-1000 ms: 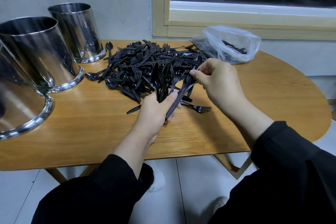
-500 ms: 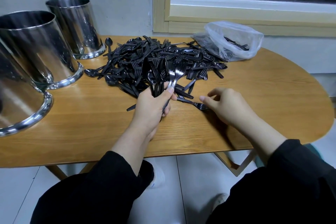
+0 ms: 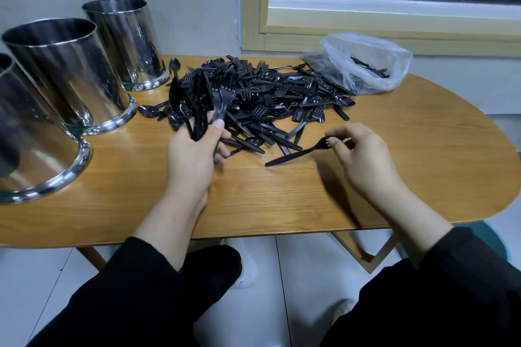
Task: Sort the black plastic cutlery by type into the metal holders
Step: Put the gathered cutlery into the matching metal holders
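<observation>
- The left hand (image 3: 194, 149) grips a bundle of forks (image 3: 197, 104) upright, fingers curled round the handles, at the near-left edge of the cutlery pile (image 3: 267, 96) on the tabletop (image 3: 282, 194).
- The right hand (image 3: 363, 152) pinches a single fork (image 3: 296, 156) by its tine end, its handle slanting down towards the wood.
- The 3 metal holders (image 3: 67, 73) stand at the left; what they contain cannot be seen. The pile remains large, and a plastic bag (image 3: 366, 65) behind it holds more cutlery.
- Risk: the bundle looks thick and fanned, so pushing in another fork could loosen the grip and spill pieces back into the pile.
- Risk: a grip on the tine end gives little control, so the fork could twist or drop during the handover.
- Compared with 0.5 s earlier, the fork that lay flat under the right fingertips is now lifted, and the left hand's bundle sits further left.
</observation>
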Motion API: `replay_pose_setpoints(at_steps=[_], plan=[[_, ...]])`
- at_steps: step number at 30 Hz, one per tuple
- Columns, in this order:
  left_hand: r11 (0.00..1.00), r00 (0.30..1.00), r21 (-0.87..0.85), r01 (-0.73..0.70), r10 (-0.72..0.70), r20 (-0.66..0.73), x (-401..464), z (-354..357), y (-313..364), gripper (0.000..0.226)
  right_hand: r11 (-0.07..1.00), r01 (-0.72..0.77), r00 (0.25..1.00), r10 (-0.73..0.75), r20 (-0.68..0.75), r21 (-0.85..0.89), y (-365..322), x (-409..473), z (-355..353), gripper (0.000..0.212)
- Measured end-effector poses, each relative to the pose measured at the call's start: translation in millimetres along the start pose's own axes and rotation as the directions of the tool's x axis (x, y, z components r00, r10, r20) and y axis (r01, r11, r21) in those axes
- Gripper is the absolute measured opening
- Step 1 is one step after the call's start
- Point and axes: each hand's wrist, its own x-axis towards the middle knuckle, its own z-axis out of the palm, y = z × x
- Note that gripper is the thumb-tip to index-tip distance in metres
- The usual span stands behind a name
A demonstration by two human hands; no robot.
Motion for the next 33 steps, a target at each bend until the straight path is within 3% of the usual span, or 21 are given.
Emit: replay_pose_setpoints(at_steps=[4,9,19,22,26,29,33], plan=[[0.991,0.997,0.131,-0.042,0.033,0.07,1,-3,7,0.012,0.978,0.149,0.989,-0.144,-0.046,0.148,-19,6,3,0.012],[0.955,0.973,0.296,-0.031,-0.04,0.229,-11,3,-2,0.01,0.932,0.213,0.977,-0.195,-0.091,0.293,-48,9,14,0.014],[0.942,0.922,0.332,-0.036,-0.097,0.376,-21,-3,-8,0.016,0.949,0.13,0.99,-0.109,-0.089,0.288,-57,17,40,0.012],[0.963,0.932,0.27,-0.005,-0.093,0.351,-19,-4,-8,0.014,0.95,0.143,0.988,-0.12,-0.099,0.277,-60,20,46,0.014],[0.993,0.974,0.113,0.044,-0.068,0.216,-15,-10,-7,0.008,0.951,0.177,0.982,-0.154,-0.106,0.255,-59,24,52,0.014],[0.997,0.993,0.081,0.005,-0.015,0.121,1,-22,1,0.009,0.964,0.161,0.987,-0.151,-0.064,0.209,-56,29,55,0.008],[0.999,1.0,0.045,-0.009,0.008,0.006,39,-28,14,0.008,0.986,0.149,0.988,-0.151,0.032,0.073,-60,50,61,0.018]])
